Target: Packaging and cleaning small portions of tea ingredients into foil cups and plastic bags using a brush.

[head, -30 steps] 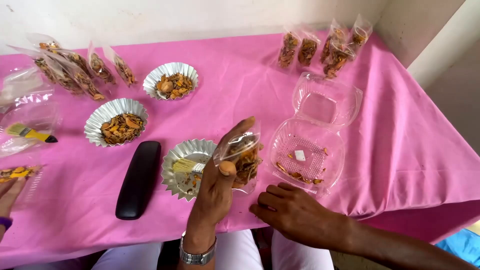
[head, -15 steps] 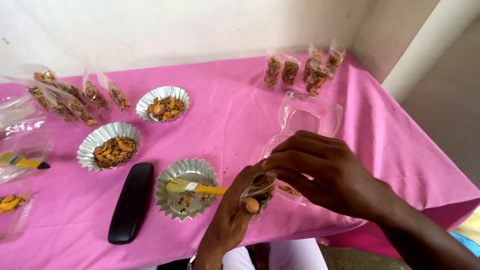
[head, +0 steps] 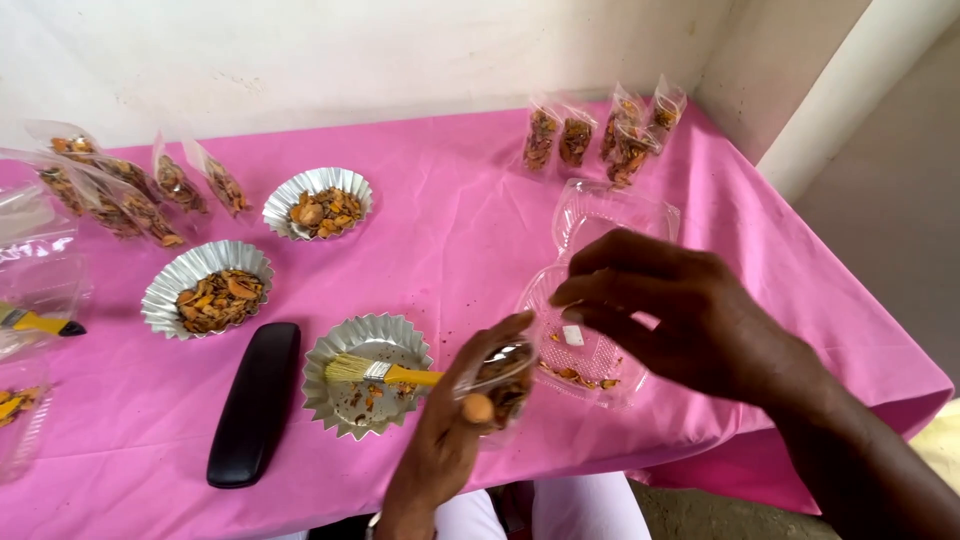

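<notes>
A: What is taking up most of the view?

B: A table under a bright pink cloth (head: 440,200) is filling it. Along its back edge, clear packets of brown and orange pieces are lying in two groups, one at far left (head: 120,195) and one at far right (head: 600,135).

A: And in front of those?

B: An open clear plastic clamshell box (head: 600,290) is sitting to the right of centre, with a few orange crumbs and a small white square in its lower half. A long black case (head: 255,403) is lying near the front edge. Three fluted silver foil cups are standing on the cloth: two holding orange-brown pieces (head: 318,203) (head: 207,288), and a nearly bare one (head: 368,375) with a yellow-handled brush (head: 385,372) resting in it.

A: What are the hands doing?

B: The left hand (head: 445,440) is gripping a small clear plastic pouch of brown pieces (head: 500,378), fingers clamped around it, just in front of the clamshell. The right hand (head: 680,315) is hovering over the clamshell, just above and right of the pouch, its fingers curled and pinched loosely together. I cannot tell whether they are holding anything.

A: Are the hands touching?

B: No, they are staying slightly apart, with the pouch between them.
</notes>
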